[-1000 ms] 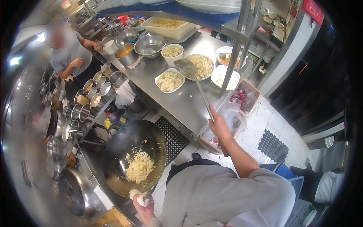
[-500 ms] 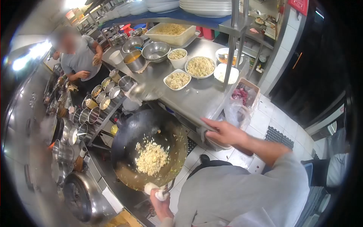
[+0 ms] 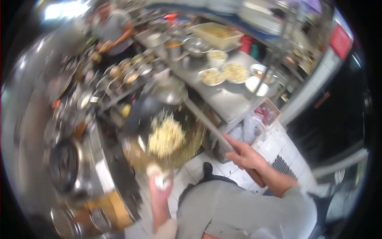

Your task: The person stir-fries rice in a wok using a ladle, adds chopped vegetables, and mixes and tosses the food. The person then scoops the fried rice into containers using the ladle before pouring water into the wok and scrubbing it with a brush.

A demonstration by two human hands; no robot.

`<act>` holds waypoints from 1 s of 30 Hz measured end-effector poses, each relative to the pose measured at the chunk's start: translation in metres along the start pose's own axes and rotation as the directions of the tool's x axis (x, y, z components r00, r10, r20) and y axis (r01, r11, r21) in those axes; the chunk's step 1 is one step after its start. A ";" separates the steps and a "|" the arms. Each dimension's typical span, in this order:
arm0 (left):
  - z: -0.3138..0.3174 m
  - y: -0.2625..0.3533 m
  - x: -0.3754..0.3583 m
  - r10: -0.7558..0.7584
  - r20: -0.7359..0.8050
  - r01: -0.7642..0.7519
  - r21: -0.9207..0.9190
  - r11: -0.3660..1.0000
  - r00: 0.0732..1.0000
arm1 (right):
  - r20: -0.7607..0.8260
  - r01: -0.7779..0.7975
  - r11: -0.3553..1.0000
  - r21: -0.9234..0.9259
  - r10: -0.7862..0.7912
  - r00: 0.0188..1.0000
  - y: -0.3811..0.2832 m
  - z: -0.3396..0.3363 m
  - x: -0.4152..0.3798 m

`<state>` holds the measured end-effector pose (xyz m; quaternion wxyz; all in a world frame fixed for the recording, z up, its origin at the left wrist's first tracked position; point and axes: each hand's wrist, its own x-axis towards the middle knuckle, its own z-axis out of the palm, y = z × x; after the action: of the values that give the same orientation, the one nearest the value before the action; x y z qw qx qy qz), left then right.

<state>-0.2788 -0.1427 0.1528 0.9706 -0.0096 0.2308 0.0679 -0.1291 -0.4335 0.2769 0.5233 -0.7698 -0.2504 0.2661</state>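
My left hand (image 3: 160, 190) is closed on the cloth-wrapped handle (image 3: 162, 181) of a large dark wok (image 3: 135, 113). Pale chopped food that looks like rice (image 3: 167, 137) lies heaped in the wok. The long handle of a metal ladle (image 3: 205, 119) is held in my right hand (image 3: 247, 157), its wooden end showing below the hand. The ladle's bowl (image 3: 170, 91) is over the wok's far rim, and whether it holds anything is blurred.
A steel counter (image 3: 223, 99) beyond the wok bears bowls of pale food (image 3: 235, 72) and a tub (image 3: 217, 35). Metal containers (image 3: 131, 71) stand at the left. A co-worker (image 3: 113, 30) stands at the back left. A crate (image 3: 267, 113) is at the right.
The view has shifted and blurred, with the counter now higher and further right. The ladle's bowl has come closer to the wok. Both hands keep their hold.
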 end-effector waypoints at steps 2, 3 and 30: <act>-0.006 0.015 0.068 0.050 0.098 -0.077 0.286 0.955 0.994 | -0.081 -0.102 0.954 0.283 0.130 0.988 -0.013 0.025 0.004; 0.022 0.010 0.092 0.114 0.084 -0.139 0.412 0.901 0.990 | -0.143 0.002 0.912 0.410 0.062 0.988 -0.017 0.037 0.010; -0.070 -0.010 0.044 0.163 -0.239 0.003 0.571 0.821 0.957 | 0.594 -0.695 0.357 0.624 0.360 0.719 0.066 0.082 0.060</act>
<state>-0.2699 -0.1503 0.0704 0.8838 0.2784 0.3742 0.0356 -0.1331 -0.3602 0.1806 0.6439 -0.4109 0.0798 0.6405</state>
